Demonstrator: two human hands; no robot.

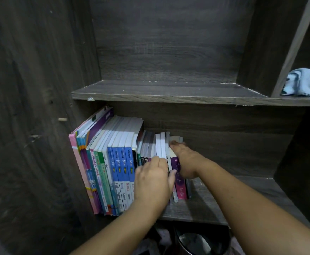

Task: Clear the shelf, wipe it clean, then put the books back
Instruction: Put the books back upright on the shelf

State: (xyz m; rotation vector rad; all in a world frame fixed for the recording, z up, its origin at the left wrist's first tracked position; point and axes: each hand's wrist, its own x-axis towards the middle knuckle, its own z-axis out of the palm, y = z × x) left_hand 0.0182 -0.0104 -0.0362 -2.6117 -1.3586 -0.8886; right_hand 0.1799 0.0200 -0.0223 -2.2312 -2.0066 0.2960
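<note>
A: Where do the books (119, 162) stand?

B: Upright in a packed row on the lower shelf (224, 199), leaning left onto the cabinet wall (40, 144). Spines face out, long axes near vertical. The shelf board shows to their right.

A: Hands?

B: Both are at the row's right end. The left hand (152, 181) sits over the spines of the slim books (161, 146). Its grip is narrow, fingers curled in on one side and thumb on the other, pinching a few. The right hand (184, 161) lies flat along the outer side of the purple book (178, 177), fingers straight and pointing to the back. It holds nothing; it presses.

A: What does the next move turn on?

B: My reading is that the end bundle lies between the two hands, left on the spines, right on the flank. It comes free only along the shelf's depth, toward the body. Whether it is coming out or being seated, I cannot tell.

A: Hidden?

B: The left hand covers the lower spines, so the count in the pinch is unclear. The right fingertips are blurred. A pale blue cloth (305, 82) lies in the upper right compartment, well apart from both hands and cut by the frame edge. Something dark and round (196, 243) sits below the shelf, too dim to name.
</note>
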